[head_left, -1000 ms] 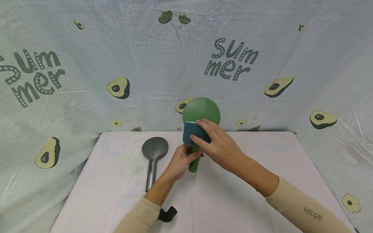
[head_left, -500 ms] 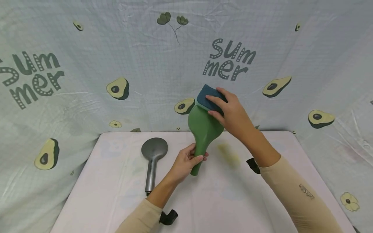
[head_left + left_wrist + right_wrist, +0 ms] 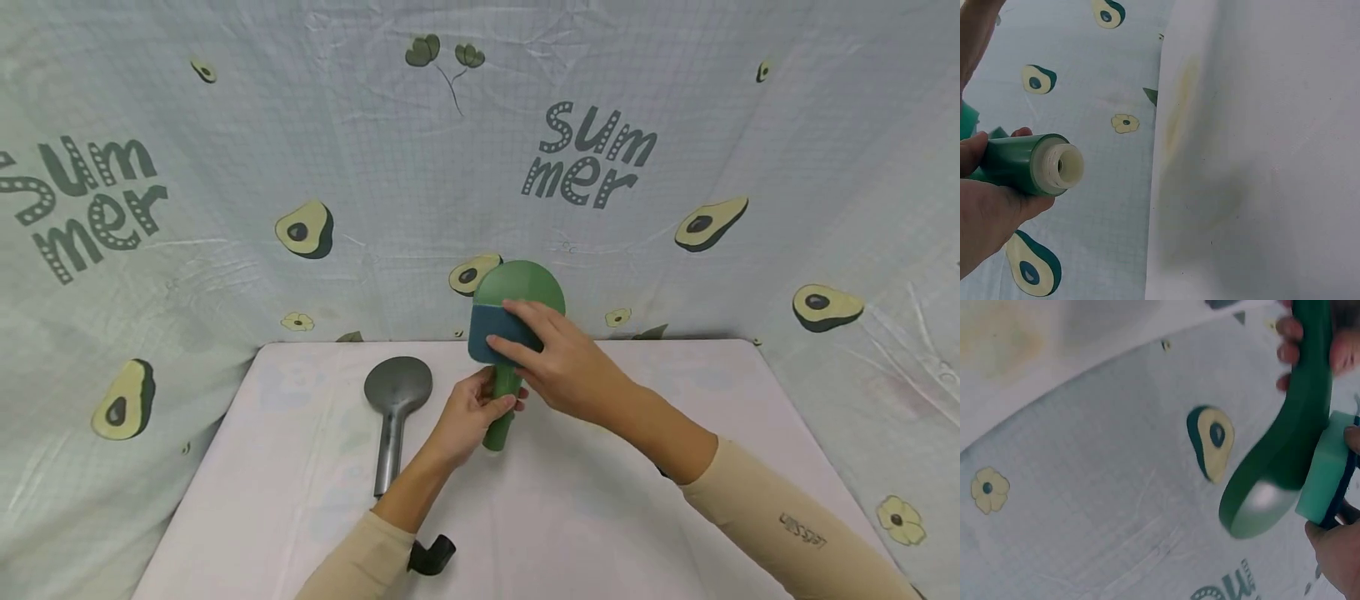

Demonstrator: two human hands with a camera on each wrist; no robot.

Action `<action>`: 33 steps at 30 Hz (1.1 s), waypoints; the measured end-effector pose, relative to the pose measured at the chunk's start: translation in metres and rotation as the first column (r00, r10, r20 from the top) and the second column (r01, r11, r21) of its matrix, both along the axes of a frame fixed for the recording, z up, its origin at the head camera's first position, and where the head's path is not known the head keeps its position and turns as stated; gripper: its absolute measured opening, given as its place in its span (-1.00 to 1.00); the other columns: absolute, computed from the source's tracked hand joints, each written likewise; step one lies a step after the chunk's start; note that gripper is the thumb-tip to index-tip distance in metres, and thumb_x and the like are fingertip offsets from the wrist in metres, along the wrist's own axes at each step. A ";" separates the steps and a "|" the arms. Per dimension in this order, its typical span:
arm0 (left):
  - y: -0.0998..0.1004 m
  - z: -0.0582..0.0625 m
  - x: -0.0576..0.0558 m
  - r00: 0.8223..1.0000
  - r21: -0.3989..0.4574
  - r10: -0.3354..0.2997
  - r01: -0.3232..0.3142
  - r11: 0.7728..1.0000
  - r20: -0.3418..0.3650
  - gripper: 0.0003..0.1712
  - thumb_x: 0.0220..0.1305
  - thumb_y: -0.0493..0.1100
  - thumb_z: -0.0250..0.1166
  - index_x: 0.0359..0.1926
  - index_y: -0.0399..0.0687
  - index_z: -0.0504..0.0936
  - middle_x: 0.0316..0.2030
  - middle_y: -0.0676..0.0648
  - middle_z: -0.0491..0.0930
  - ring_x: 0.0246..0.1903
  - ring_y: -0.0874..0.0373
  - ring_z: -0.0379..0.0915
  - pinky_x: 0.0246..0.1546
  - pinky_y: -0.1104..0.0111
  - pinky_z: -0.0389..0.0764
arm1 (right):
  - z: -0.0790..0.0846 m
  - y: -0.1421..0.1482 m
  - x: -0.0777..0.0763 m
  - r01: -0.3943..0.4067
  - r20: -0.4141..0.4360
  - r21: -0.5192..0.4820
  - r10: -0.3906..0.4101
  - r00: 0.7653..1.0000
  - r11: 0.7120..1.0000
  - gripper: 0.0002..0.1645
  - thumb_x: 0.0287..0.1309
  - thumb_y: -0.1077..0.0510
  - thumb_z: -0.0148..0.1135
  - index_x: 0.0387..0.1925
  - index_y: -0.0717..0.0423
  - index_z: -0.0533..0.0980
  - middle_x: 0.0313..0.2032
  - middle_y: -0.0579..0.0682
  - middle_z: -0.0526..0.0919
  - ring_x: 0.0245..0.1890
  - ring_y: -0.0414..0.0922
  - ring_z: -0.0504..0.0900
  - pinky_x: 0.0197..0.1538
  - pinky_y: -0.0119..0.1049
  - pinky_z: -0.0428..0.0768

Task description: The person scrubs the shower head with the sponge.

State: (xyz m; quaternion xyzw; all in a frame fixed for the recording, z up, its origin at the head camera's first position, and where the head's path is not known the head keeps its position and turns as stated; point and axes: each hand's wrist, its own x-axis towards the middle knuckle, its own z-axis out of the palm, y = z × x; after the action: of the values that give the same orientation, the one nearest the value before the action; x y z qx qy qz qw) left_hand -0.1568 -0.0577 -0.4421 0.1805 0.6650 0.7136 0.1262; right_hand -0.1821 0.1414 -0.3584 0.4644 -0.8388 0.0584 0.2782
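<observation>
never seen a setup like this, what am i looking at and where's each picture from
There is no machine here, just a person's two bare hands. The wide picture comes from a camera worn on the head; the two closer ones come from wrist cameras. The left hand grips a green shower head by its handle, and the right hand holds a blue and green sponge against it. On the pale table lie a grey shower head and a black bent piece, partly hidden by the left sleeve.

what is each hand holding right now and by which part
The left hand grips the green shower head by its handle; the right hand holds the sponge from its dark blue side.
</observation>
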 end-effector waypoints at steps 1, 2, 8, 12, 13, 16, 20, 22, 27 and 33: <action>0.000 0.000 -0.001 1.000 0.000 0.007 -0.007 1.000 -0.007 -0.52 0.52 -0.35 0.15 0.38 -0.37 0.37 0.07 -0.46 0.59 -0.01 -0.16 0.66 0.11 0.21 0.66 | -0.003 -0.001 0.004 0.000 -0.026 0.028 0.001 1.000 1.000 -0.35 0.16 0.19 0.52 0.30 -0.03 0.57 0.43 0.31 0.35 0.41 0.24 0.40 0.40 0.09 0.50; 0.000 0.000 -0.001 1.000 0.001 0.011 -0.011 1.000 -0.011 -0.53 0.52 -0.34 0.15 0.36 -0.38 0.37 0.07 -0.45 0.59 -0.02 -0.14 0.66 0.11 0.21 0.66 | -0.005 -0.003 0.008 0.001 -0.052 0.050 0.002 0.999 0.999 -0.34 0.14 0.21 0.53 0.30 -0.04 0.58 0.43 0.31 0.36 0.40 0.24 0.41 0.40 0.07 0.51; 0.001 0.002 -0.001 1.000 0.017 0.027 -0.027 0.999 -0.016 -0.58 0.52 -0.32 0.17 0.30 -0.42 0.42 0.07 -0.44 0.58 -0.01 -0.14 0.65 0.08 0.26 0.65 | 0.000 -0.010 0.014 0.039 -0.121 0.054 -0.032 0.992 0.998 -0.23 -0.02 0.23 0.64 0.28 -0.05 0.59 0.43 0.30 0.38 0.38 0.23 0.43 0.37 0.01 0.55; 0.001 0.005 -0.002 1.000 0.039 0.010 -0.010 0.999 -0.017 -0.58 0.53 -0.33 0.14 0.33 -0.36 0.41 0.08 -0.46 0.58 -0.03 -0.04 0.65 0.08 0.31 0.64 | 0.010 -0.014 0.005 0.053 -0.098 -0.015 -0.054 0.994 0.998 -0.29 0.06 0.19 0.61 0.28 -0.04 0.59 0.42 0.31 0.38 0.37 0.25 0.43 0.38 0.06 0.53; 0.001 0.005 -0.002 1.000 0.042 0.005 -0.004 0.999 -0.020 -0.56 0.54 -0.33 0.14 0.35 -0.34 0.40 0.09 -0.46 0.59 -0.03 -0.02 0.65 0.09 0.31 0.64 | 0.014 -0.014 0.001 0.057 -0.085 -0.039 -0.060 0.995 0.998 -0.31 0.10 0.18 0.58 0.29 -0.04 0.59 0.42 0.31 0.38 0.37 0.25 0.43 0.38 0.06 0.53; 0.001 0.007 -0.003 1.000 0.038 -0.006 0.007 0.999 -0.023 -0.51 0.55 -0.30 0.14 0.42 -0.23 0.37 0.10 -0.42 0.61 0.00 -0.07 0.65 0.10 0.32 0.63 | 0.024 -0.012 -0.009 0.077 -0.027 -0.114 -0.080 0.996 0.990 -0.35 0.17 0.17 0.53 0.31 -0.03 0.57 0.41 0.33 0.37 0.38 0.26 0.41 0.40 0.10 0.50; 0.002 0.009 -0.002 1.000 0.018 -0.021 0.021 1.000 -0.021 -0.48 0.54 -0.29 0.15 0.46 -0.16 0.36 0.11 -0.40 0.61 0.09 -0.29 0.59 0.11 0.32 0.62 | 0.040 -0.002 -0.023 0.132 0.061 -0.215 -0.121 0.991 0.968 -0.38 0.27 0.14 0.45 0.35 -0.02 0.54 0.43 0.34 0.33 0.40 0.30 0.38 0.40 0.17 0.46; 0.002 0.009 -0.001 0.999 0.011 -0.026 0.027 1.000 -0.022 -0.47 0.54 -0.30 0.16 0.46 -0.17 0.36 0.12 -0.40 0.61 0.11 -0.37 0.56 0.12 0.33 0.62 | 0.047 0.004 -0.030 0.172 0.094 -0.258 -0.152 0.984 0.951 -0.39 0.29 0.12 0.42 0.36 -0.02 0.53 0.45 0.33 0.32 0.42 0.30 0.36 0.41 0.19 0.44; 0.003 0.010 0.000 0.999 -0.010 -0.027 0.027 1.000 -0.043 -0.48 0.53 -0.32 0.17 0.44 -0.18 0.38 0.11 -0.40 0.62 0.11 -0.39 0.56 0.13 0.29 0.63 | 0.057 0.012 -0.040 0.206 0.113 -0.282 -0.181 0.977 0.937 -0.39 0.30 0.12 0.42 0.35 0.00 0.53 0.47 0.31 0.30 0.44 0.29 0.33 0.43 0.19 0.41; 0.001 0.010 -0.002 0.999 -0.048 0.000 -0.002 0.999 -0.032 -0.48 0.52 -0.32 0.17 0.43 -0.17 0.38 0.09 -0.37 0.64 0.05 -0.22 0.64 0.17 0.20 0.64 | 0.045 0.006 -0.034 0.088 0.049 -0.204 -0.080 0.996 0.975 -0.36 0.25 0.15 0.46 0.36 0.02 0.53 0.43 0.37 0.33 0.40 0.31 0.38 0.43 0.19 0.41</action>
State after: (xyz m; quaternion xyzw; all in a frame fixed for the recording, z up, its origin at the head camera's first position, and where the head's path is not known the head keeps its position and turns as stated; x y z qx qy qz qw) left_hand -0.1584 -0.0564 -0.4322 0.1884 0.6838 0.6947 0.1196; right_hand -0.2164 0.1472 -0.3137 0.3958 -0.8526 0.1425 0.3100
